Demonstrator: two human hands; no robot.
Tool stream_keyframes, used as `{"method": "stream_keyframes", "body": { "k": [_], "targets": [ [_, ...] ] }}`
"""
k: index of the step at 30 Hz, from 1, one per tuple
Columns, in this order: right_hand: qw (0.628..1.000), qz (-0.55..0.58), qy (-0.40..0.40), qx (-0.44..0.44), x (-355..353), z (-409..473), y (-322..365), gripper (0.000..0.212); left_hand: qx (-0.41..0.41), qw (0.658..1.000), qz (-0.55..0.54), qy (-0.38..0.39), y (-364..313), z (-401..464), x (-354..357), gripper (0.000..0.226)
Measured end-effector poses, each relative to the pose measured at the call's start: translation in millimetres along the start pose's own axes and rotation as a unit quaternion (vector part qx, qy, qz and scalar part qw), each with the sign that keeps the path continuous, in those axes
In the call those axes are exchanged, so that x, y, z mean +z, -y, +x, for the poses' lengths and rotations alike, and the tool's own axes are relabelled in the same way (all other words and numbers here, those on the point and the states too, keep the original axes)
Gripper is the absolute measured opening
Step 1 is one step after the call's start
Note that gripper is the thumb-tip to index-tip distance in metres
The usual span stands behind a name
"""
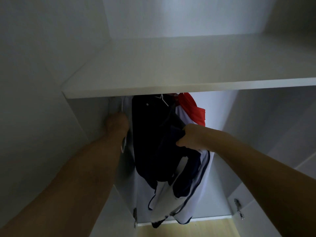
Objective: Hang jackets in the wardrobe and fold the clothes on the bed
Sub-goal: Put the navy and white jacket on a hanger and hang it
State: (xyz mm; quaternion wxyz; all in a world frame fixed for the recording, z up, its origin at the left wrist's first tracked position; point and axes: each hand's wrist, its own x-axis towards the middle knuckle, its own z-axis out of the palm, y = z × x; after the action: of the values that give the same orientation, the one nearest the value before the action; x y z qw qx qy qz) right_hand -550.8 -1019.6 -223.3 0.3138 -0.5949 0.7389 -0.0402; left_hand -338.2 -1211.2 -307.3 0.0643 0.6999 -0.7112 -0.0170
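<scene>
A dark navy jacket (152, 142) with white lower panels hangs from a white hanger (163, 100) inside the white wardrobe (188, 86), just under its shelf. My right hand (189, 137) grips a fold of the navy fabric at the jacket's right side. My left hand (118, 123) reaches up into the wardrobe left of the jacket, against a pale grey garment (127, 106); its fingers are hidden. Behind the jacket on the right hangs a red and white garment (193, 108).
A wide white shelf (171, 69) crosses the wardrobe above the hanging clothes. An open wardrobe door (266, 211) with a metal hinge (238, 208) stands at lower right, another hinge (135, 215) at lower left. Light wooden floor (188, 228) shows below.
</scene>
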Motion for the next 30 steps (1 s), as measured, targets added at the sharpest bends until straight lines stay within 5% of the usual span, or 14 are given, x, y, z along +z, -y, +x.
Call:
{"method": "stream_keyframes", "body": {
  "k": [5,8,18,26,30],
  "targets": [
    [0.998,0.037,0.037,0.030,4,-3,-13,0.009,-0.072,0.965,-0.236,-0.093,-11,-45,-15,0.027],
    [0.999,-0.014,0.028,0.020,11,-18,-24,0.020,-0.072,0.942,-0.306,-0.117,-14,-98,-21,0.026],
    [0.930,-0.250,-0.266,0.051,22,-96,-106,0.013,0.086,0.956,-0.277,0.041,-35,-279,-87,0.032],
    [0.944,0.038,-0.305,0.116,-19,-134,-198,0.019,0.188,0.896,-0.353,0.195,-65,-382,-166,0.037],
    [0.933,0.145,-0.294,0.152,-44,-163,-214,0.019,0.264,0.918,-0.250,0.159,-95,-416,-189,0.033]
  ]
}}
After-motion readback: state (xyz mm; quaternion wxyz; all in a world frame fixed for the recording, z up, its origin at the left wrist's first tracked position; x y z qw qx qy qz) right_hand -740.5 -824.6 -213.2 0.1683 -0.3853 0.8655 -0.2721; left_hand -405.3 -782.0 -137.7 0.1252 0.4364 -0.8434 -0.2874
